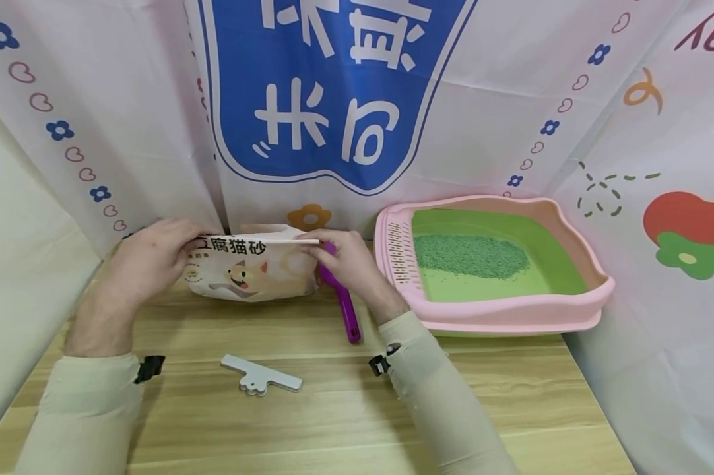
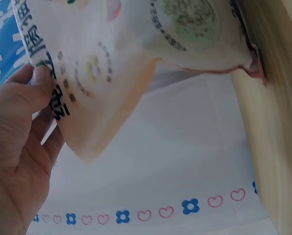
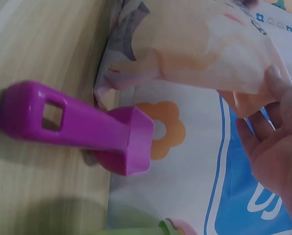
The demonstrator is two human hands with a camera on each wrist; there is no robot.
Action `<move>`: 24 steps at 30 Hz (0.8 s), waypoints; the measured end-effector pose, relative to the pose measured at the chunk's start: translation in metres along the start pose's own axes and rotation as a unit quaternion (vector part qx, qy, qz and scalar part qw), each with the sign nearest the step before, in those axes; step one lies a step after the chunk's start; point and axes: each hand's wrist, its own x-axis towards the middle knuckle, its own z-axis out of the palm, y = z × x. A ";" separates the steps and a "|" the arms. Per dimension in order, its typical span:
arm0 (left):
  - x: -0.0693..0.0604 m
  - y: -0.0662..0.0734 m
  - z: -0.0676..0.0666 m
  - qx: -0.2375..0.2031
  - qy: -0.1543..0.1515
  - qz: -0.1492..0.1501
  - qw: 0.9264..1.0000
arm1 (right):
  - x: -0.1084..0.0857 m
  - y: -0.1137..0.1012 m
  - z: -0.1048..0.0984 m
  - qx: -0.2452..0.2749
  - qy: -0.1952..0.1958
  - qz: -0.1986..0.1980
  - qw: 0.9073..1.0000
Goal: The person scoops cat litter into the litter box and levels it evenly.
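A bag of cat litter (image 1: 256,274) with a printed cat stands on the table, its top edge folded over. My left hand (image 1: 158,254) pinches the left end of that fold; in the left wrist view the thumb lies on the printed front and fingers go behind the bag (image 2: 121,44). At the right end, my right hand (image 1: 348,260) pinches the fold between thumb and fingers, as the right wrist view also shows on the bag (image 3: 195,54). Just right of the bag, partly behind my right hand, is a purple litter scoop (image 1: 346,310).
A silver sealing clip (image 1: 262,375) lies on the wooden table (image 1: 309,429) in front of the bag. At the right stands a pink and green litter box (image 1: 511,316) with green litter pellets (image 1: 472,256) inside. A printed cloth (image 1: 482,132) hangs behind everything.
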 end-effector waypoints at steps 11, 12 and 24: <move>0.008 0.021 0.015 0.002 0.073 0.053 0.996 | -0.001 -0.005 0.006 -0.034 0.043 0.009 0.998; 0.009 0.022 0.015 0.001 0.071 0.049 0.996 | 0.000 -0.005 0.006 -0.034 0.045 0.012 0.998; 0.005 0.044 0.019 -0.027 0.074 0.190 0.979 | 0.004 -0.005 0.011 -0.023 0.060 0.057 0.996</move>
